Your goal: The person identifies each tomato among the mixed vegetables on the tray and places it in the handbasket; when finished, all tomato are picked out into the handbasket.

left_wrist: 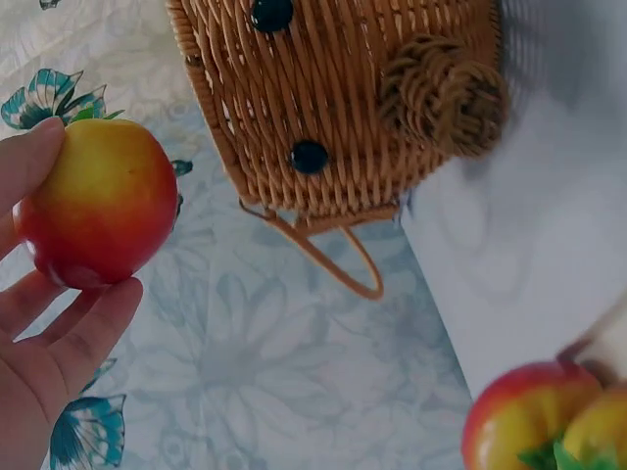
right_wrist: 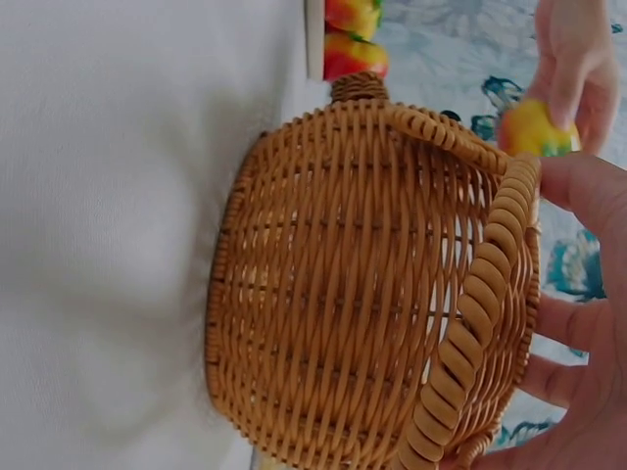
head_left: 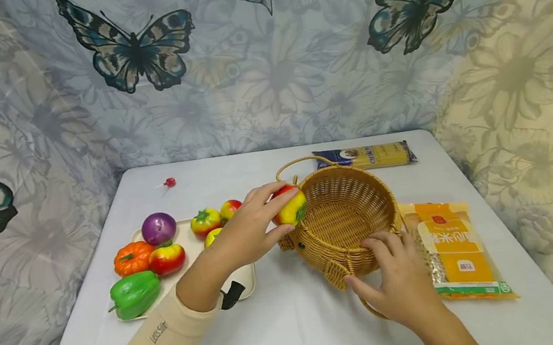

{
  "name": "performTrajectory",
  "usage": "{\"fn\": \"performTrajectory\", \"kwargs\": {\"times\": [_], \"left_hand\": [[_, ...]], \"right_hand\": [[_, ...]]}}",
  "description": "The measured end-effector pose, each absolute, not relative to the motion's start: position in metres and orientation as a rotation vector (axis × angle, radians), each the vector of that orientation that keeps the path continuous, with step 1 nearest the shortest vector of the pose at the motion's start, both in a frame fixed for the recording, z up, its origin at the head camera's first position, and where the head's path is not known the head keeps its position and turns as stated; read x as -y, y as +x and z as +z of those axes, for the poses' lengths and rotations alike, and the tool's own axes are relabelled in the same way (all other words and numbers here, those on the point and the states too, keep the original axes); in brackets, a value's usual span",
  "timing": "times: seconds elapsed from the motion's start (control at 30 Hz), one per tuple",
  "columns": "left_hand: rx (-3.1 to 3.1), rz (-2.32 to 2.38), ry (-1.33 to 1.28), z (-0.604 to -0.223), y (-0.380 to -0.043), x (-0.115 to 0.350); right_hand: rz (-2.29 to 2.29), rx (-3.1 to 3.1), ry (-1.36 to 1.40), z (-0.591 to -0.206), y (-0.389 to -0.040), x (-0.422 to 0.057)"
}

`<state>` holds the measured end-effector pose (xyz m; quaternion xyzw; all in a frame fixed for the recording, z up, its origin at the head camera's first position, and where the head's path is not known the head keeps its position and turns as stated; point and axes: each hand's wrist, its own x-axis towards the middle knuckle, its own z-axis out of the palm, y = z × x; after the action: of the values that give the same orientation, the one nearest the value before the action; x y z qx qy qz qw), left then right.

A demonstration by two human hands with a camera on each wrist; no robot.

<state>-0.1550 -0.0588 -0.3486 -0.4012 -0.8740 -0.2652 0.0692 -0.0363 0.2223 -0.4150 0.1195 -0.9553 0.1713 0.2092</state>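
My left hand point(head_left: 249, 228) pinches a red-and-yellow toy fruit with a green leafy top point(head_left: 292, 211) between thumb and fingers. The fruit is at the left rim of a round wicker basket point(head_left: 318, 248), and in the left wrist view the same fruit point(left_wrist: 98, 201) is held up beside the basket's woven face with dark button eyes. With its thumb outside and fingers over the edge, my right hand point(head_left: 400, 278) grips the basket's near right rim. Bare weave shows at the bottom inside the basket. One twisted handle point(right_wrist: 480, 304) hangs along its side in the right wrist view.
Left of the basket, a cream tray point(head_left: 249, 284) holds a purple vegetable point(head_left: 158, 229), an orange pumpkin point(head_left: 133, 258), a green pepper point(head_left: 136, 294) and several red-and-yellow fruits. A grain bag point(head_left: 457, 250) lies right, a pasta packet point(head_left: 379, 155) behind, a small red item point(head_left: 169, 182) back left.
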Motion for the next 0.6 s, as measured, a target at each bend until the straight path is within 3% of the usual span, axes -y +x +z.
{"fn": "performTrajectory", "kwargs": {"times": [0.6], "left_hand": [[2.730, -0.811, -1.315, -0.366, -0.171, -0.007]], "right_hand": [[0.480, 2.714, 0.264, -0.415, -0.034, -0.221]]}}
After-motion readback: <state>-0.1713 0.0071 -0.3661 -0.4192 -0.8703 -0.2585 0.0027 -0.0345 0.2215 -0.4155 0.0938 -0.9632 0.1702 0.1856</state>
